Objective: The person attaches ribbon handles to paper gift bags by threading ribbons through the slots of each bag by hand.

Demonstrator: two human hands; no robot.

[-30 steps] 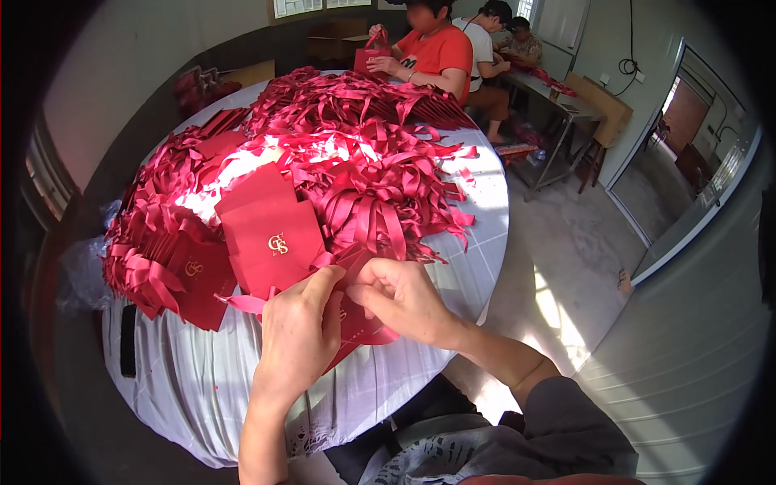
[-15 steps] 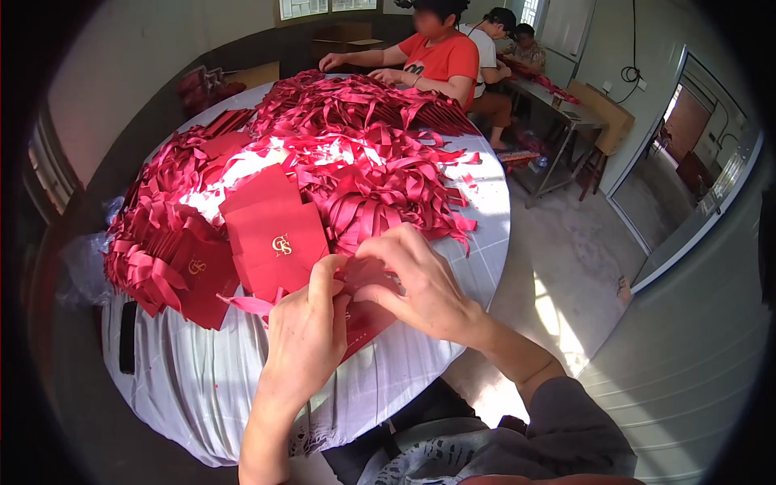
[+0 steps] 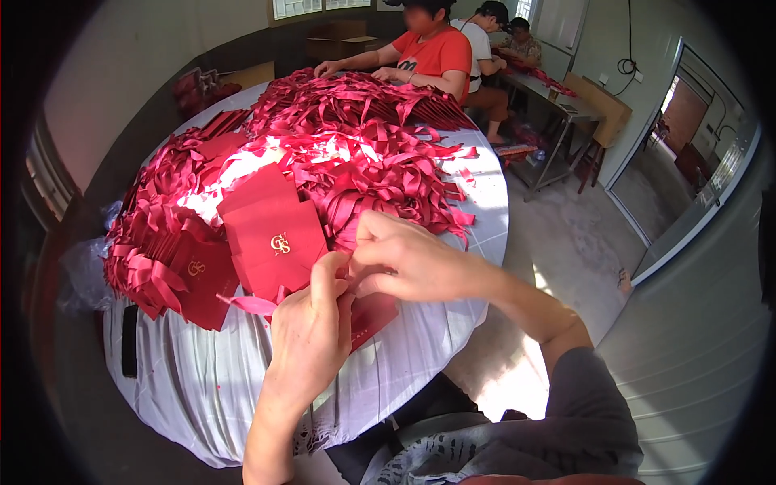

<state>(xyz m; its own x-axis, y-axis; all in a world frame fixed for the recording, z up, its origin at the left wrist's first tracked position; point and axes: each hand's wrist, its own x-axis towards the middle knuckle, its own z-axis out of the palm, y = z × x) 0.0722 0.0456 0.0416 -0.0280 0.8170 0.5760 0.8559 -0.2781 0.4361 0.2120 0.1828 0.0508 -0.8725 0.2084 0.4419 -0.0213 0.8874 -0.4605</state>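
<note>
In front of me a flat red paper piece (image 3: pixel 373 317) with gold print lies near the table's front edge, partly covered by my hands. My left hand (image 3: pixel 309 335) is closed in a pinch over it; a red ribbon (image 3: pixel 252 304) sticks out to the left of its fingers. Close against its fingertips, my right hand (image 3: pixel 404 263) is curled shut, pinching the ribbon too; the spot where the fingers meet is mostly hidden. Just beyond lies a stack of red folded paper pieces (image 3: pixel 271 230) with a gold monogram.
Ribboned red pieces (image 3: pixel 202 287) lie at the left, and a big heap of red ribbons (image 3: pixel 347 109) fills the far side of the round white-covered table (image 3: pixel 194 388). A black strip (image 3: pixel 129 339) rests at the left edge. Across from me sits a person in a red shirt (image 3: pixel 444 61).
My right hand has turned and closed up, its fingers bunched against my left fingertips, with the right elbow swung outward. The left hand stays nearly in place.
</note>
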